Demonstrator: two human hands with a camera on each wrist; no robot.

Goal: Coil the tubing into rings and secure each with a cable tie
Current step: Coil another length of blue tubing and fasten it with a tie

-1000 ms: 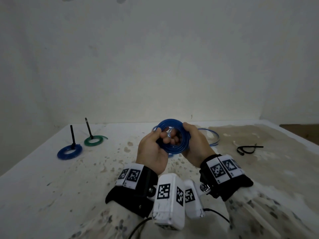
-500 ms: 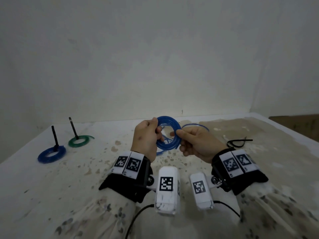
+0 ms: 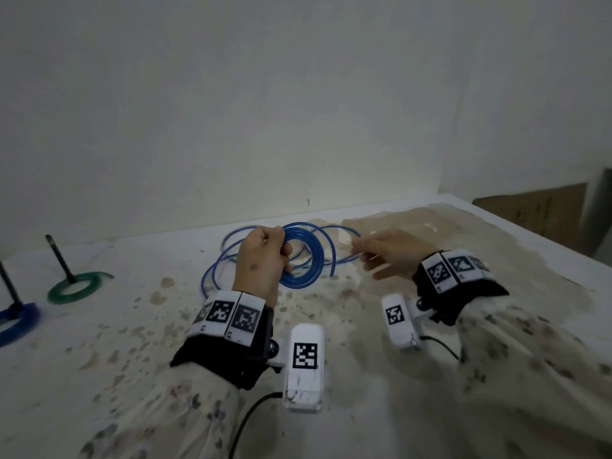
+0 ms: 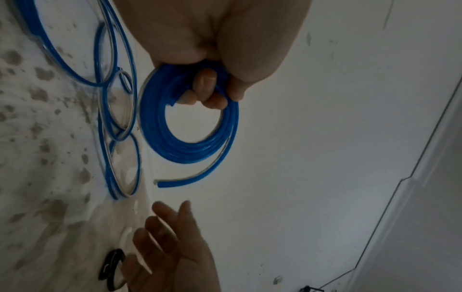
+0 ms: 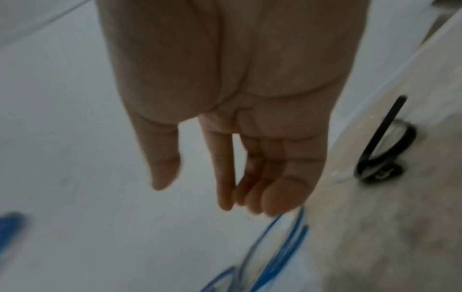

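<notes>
My left hand (image 3: 281, 256) grips a tight coil of blue tubing (image 3: 308, 279) at its top, fingers curled through the ring (image 4: 187, 154), held just above the table. The coil's free end (image 4: 162, 182) sticks out below it. More loose loops of the same tubing (image 3: 334, 231) lie on the table behind and to the left. To the right of the coil my right hand (image 3: 364, 256) hovers empty, its fingers (image 5: 225, 187) straight and apart. Black cable ties (image 5: 385, 154) lie on the table beyond the right hand; the head view hides them.
Two finished rings lie at the far left, a green one (image 3: 74, 288) and a blue one (image 3: 16, 321), each with a black tie tail standing up. The white stained table (image 3: 430, 326) meets a wall behind. Its right edge (image 3: 530, 226) drops off beside a brown board.
My right hand has let go of the coil and drawn off to the right, now open. The left hand alone keeps the coil, and loose loops trail onto the table.
</notes>
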